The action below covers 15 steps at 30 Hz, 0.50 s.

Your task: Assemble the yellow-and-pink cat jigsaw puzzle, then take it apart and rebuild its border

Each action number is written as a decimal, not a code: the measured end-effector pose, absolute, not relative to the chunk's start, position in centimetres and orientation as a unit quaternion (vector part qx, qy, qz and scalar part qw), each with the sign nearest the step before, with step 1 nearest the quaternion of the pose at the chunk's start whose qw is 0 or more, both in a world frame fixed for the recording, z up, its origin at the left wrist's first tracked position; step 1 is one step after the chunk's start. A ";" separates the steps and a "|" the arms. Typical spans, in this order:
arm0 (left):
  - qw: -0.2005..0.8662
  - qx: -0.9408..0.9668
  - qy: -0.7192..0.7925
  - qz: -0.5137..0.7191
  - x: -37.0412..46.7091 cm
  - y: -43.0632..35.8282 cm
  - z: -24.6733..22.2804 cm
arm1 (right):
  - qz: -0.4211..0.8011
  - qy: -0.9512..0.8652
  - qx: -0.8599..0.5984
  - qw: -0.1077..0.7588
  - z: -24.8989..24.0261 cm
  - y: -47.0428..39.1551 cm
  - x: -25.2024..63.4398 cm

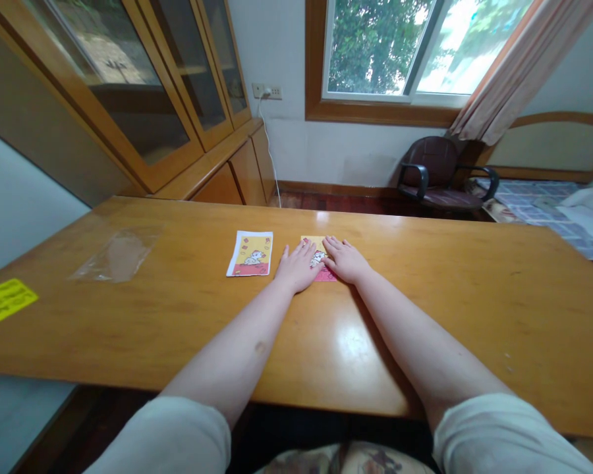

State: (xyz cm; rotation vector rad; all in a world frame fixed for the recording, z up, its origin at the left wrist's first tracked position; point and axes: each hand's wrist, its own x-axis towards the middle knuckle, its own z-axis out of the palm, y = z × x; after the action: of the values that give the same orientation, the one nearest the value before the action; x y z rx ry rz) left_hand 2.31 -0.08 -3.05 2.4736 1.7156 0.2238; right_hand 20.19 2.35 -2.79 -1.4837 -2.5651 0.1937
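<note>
Everything is placed by the pink and yellow card (326, 276), which lies flat on the table (316, 342) under both hands. Far to the left of the card is a bright yellow paper (7, 304) with dark writing. Next comes a thin, see-through bag (121, 258), also well left of the card. It looks flat, with a pale patch in the middle, but I cannot tell if something is in it. Nearer the card, still on its left, is a picture sheet (252, 257) with a white edge and a little white animal. Then comes the left hand (297, 266), pressed flat over the card's left side. Its grip is loose and flat, pinching nothing. The right hand (344, 261) lies flat on the card's right side, its fingers stretched out, so its grip pinches nothing too. The hands look about as near to the card as each other. The card's long way seems to point away from the person, but its sides are partly hidden.
</note>
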 end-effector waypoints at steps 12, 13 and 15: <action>0.152 0.753 0.603 0.215 0.3 -1.5 -0.8 | 0.155 -0.746 -0.581 0.287 -2.4 -0.8 22.4; 0.141 0.754 0.602 0.221 0.0 -2.5 -0.4 | 0.147 -0.764 -0.564 0.277 -2.2 -2.0 22.7; 0.114 0.768 0.595 0.208 -0.5 -5.0 0.1 | 0.124 -0.789 -0.549 0.246 -1.9 -4.5 23.3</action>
State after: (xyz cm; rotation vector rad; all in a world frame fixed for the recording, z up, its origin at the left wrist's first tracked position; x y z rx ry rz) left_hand -0.48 -5.02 0.15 2.2512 1.7449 0.6090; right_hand 23.32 -4.45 -1.92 -1.4974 -2.1535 0.3371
